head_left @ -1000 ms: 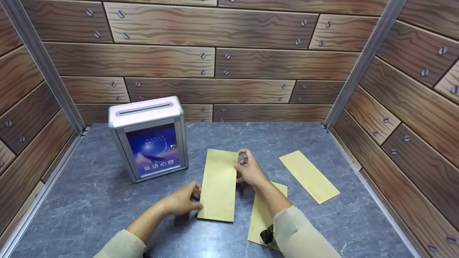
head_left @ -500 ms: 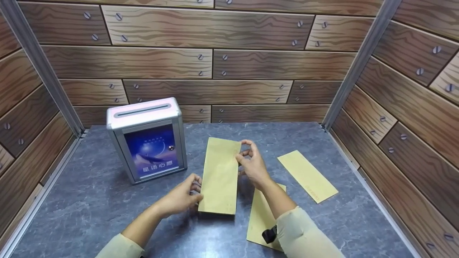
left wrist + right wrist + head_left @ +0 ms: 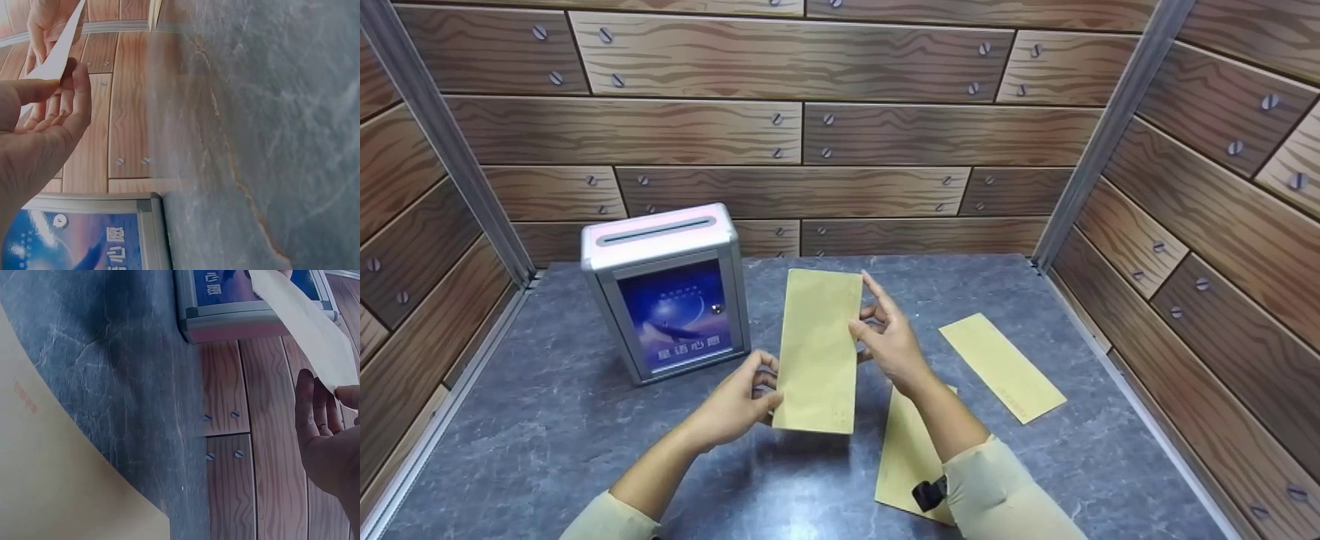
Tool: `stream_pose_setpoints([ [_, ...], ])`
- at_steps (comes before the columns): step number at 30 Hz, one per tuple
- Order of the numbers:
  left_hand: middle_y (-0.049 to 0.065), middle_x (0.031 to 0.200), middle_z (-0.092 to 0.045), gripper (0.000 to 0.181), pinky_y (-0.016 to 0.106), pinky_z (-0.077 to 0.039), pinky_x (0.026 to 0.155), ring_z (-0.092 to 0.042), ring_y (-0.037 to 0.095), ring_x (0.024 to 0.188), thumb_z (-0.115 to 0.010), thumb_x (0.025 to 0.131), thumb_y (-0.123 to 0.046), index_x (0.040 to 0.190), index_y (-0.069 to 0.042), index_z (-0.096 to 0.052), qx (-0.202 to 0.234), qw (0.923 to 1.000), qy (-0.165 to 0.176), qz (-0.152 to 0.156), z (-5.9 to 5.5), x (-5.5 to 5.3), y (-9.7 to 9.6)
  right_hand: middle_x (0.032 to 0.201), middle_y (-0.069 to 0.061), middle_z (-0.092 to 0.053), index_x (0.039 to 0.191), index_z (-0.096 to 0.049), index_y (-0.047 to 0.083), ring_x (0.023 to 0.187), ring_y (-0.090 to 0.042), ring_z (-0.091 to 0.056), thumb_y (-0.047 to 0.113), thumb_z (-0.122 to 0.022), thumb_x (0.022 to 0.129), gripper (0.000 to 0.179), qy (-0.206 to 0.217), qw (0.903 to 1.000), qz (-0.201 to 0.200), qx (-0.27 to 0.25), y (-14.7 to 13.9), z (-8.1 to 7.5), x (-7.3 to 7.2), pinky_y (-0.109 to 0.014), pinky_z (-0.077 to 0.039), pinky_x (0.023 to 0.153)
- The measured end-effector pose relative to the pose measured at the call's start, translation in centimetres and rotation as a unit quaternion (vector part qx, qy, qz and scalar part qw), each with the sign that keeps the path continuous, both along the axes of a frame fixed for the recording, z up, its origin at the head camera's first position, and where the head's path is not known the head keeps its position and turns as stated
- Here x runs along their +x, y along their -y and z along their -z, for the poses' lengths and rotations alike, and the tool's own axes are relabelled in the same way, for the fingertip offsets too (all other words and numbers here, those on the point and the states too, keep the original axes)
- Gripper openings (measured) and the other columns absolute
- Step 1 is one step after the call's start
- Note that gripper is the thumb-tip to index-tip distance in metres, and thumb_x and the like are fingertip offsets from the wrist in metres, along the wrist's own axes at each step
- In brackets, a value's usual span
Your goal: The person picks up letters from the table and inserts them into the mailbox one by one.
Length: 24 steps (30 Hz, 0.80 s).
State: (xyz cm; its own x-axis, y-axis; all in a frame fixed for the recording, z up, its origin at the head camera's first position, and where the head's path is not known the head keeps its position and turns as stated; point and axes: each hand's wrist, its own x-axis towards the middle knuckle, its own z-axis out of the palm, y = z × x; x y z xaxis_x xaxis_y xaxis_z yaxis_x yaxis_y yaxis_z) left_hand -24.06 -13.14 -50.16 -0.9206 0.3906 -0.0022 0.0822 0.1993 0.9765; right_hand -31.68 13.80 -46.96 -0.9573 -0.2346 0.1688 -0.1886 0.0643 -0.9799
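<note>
A tan paper envelope [image 3: 819, 352] is held up above the table between both hands, its long sides running away from me. My left hand [image 3: 735, 401] pinches its lower left edge between thumb and fingers; the left wrist view shows the thumb [image 3: 34, 90] on top and the fingers beneath. On the upper right edge my right hand [image 3: 891, 341] pinches it the same way, as the right wrist view shows with the hand [image 3: 332, 439] at the paper's edge. A second envelope [image 3: 907, 457] lies under my right forearm, partly hidden. Farther right lies a third envelope [image 3: 1003, 367].
A silver-framed box [image 3: 660, 247] with a slot in its top and a lock on its blue picture door stands left of the hands. The grey marbled tabletop [image 3: 547, 450] is enclosed by wood-patterned walls [image 3: 810, 135] with metal corner posts.
Both hands have lifted the envelope up and slightly away from me, off the table. The box and the other two envelopes have stayed in place.
</note>
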Motion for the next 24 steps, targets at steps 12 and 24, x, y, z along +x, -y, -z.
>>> stream_pose_setpoints([
  [12,0.024,0.131,-0.068,0.037,0.045,-0.068,0.079,-0.075,0.024,0.088,-0.060,0.103,0.006,0.135,-0.005,-0.045,-0.015,0.9948,-0.049,-0.088,-1.3,0.1,0.2,0.110,-0.006,-0.058,0.167,-0.040,0.030,0.082,-0.019,-0.060,-0.001,-0.062,0.106,0.072,-0.014,0.9995,-0.018,-0.021,1.2,-0.5,1.3,-0.034,-0.065,0.062],
  [24,0.021,0.127,-0.069,0.046,0.040,-0.069,0.079,-0.074,0.022,0.093,-0.062,0.103,0.006,0.144,-0.009,-0.048,-0.002,0.9862,-0.088,-0.140,-4.7,-0.8,1.7,0.110,-0.008,-0.063,0.165,-0.045,0.033,0.084,-0.019,-0.063,0.001,-0.064,0.106,0.070,-0.046,0.9987,-0.014,0.017,2.7,-1.4,1.9,-0.035,-0.063,0.064],
])
